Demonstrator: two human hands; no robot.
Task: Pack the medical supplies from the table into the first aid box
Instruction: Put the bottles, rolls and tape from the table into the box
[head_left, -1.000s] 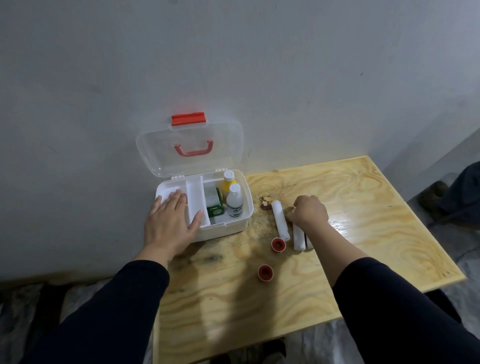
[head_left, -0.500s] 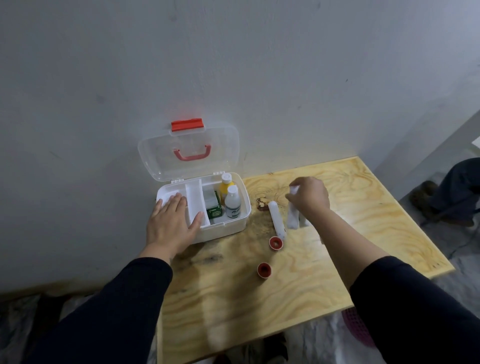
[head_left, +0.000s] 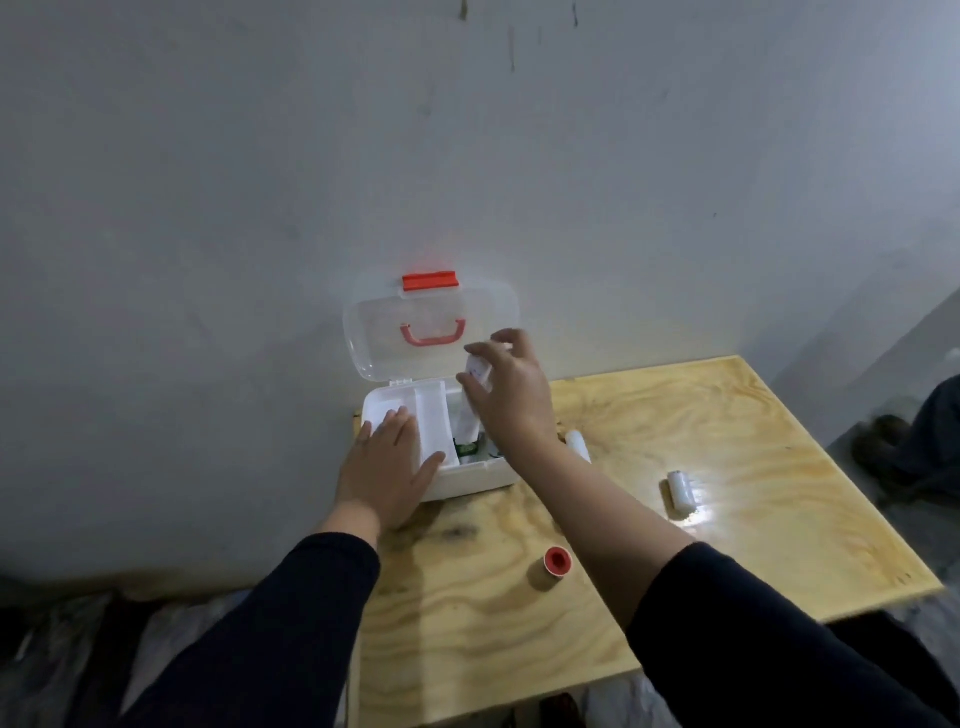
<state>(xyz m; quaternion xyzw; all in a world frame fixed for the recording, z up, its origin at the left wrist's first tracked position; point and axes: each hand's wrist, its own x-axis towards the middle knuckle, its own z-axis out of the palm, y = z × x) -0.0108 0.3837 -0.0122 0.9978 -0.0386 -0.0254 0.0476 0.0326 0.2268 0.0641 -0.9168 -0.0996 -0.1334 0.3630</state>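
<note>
The white first aid box stands open at the table's back left, its clear lid with a red latch and handle leaning on the wall. My left hand lies flat on the box's left front corner, holding nothing. Over the right compartment my right hand grips a white bandage roll, tilted upright. Beneath it, another white roll and a green box show inside. On the table lie a white roll partly behind my forearm, a second white roll, and a red-cored tape roll.
The plywood table sits in a corner against a grey wall, with its edges close at front and right. A person's dark trouser leg and shoe are on the floor at the far right.
My right hand has carried a white roll from the table leftwards to above the box's right compartment. One white roll now lies alone further right. The left hand stays on the box.
</note>
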